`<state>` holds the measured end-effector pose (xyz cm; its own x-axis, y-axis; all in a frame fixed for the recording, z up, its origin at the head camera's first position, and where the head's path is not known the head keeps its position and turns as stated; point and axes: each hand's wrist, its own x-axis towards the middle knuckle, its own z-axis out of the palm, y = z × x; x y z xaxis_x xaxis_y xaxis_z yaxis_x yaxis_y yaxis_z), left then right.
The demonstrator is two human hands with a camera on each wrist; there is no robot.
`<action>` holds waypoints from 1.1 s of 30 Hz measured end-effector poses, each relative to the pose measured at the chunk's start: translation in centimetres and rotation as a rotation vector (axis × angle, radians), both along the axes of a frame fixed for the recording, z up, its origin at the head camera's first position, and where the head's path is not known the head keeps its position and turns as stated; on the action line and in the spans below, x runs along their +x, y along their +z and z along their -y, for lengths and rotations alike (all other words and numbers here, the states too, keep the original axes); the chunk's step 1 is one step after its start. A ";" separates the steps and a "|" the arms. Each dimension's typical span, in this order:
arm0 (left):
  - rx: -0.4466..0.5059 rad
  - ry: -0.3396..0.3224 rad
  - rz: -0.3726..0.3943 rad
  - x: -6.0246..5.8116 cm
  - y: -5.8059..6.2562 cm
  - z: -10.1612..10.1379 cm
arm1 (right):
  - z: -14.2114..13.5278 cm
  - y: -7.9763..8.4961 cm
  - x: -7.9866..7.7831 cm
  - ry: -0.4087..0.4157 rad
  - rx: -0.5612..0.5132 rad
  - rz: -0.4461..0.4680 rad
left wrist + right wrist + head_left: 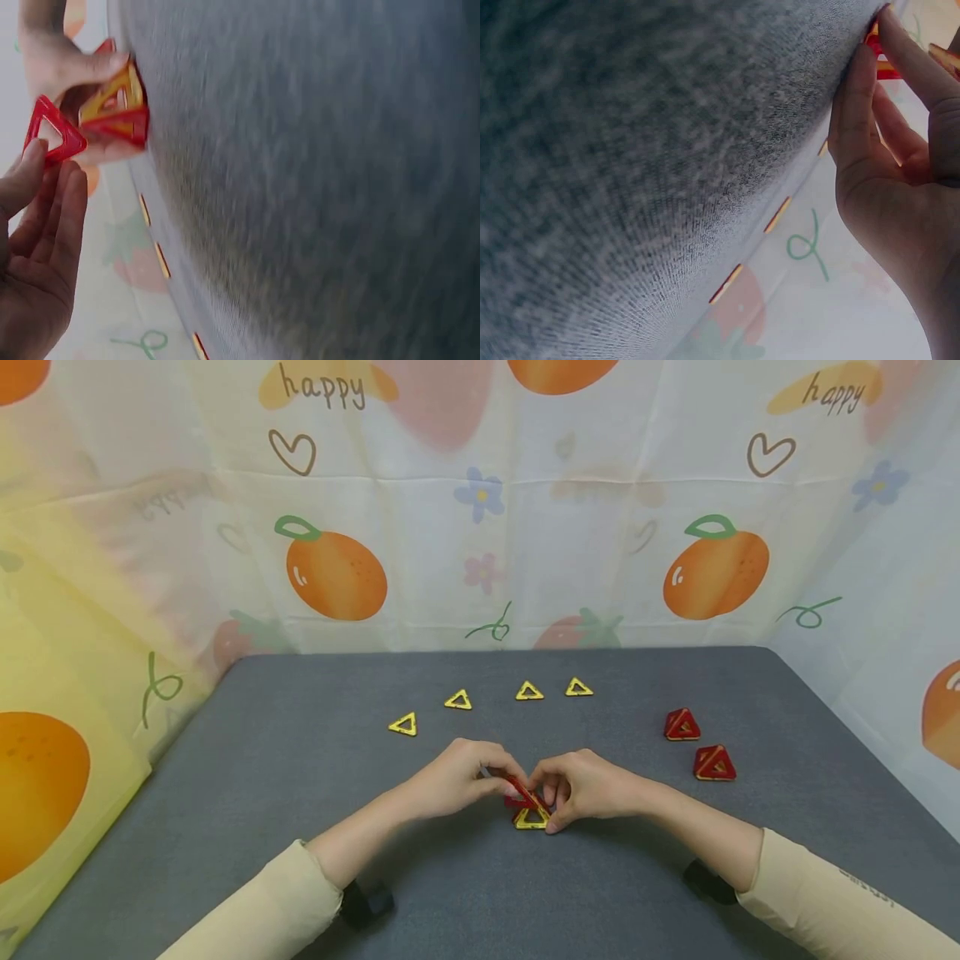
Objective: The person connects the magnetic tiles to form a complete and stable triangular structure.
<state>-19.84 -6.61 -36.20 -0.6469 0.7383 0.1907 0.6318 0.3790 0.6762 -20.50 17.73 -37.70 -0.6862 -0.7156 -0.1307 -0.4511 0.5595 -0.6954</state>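
My left hand pinches a red triangle tile with an open middle between thumb and fingers. Beside it, my right hand grips a small red and yellow structure of triangle tiles standing on the table. A yellow triangular face shows at its front in the head view. The pinched tile is held close above the structure; the left wrist view shows a narrow gap or overlap there, and contact cannot be told. In the right wrist view, the right fingers partly hide the structure.
Several yellow triangle tiles lie flat in a loose arc on the grey table beyond the hands. Two red pyramids, one farther back and one nearer, stand to the right. A patterned cloth hangs behind.
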 end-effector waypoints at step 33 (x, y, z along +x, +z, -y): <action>-0.016 0.174 -0.074 2.0 -1.4 -2.6 | 0.0 -0.1 0.1 -0.015 -0.016 0.014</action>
<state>-17.88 -4.01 -37.62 -0.7498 0.6198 0.2315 0.6034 0.4971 0.6236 -20.43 17.68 -37.78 -0.6947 -0.7077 -0.1291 -0.4330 0.5546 -0.7106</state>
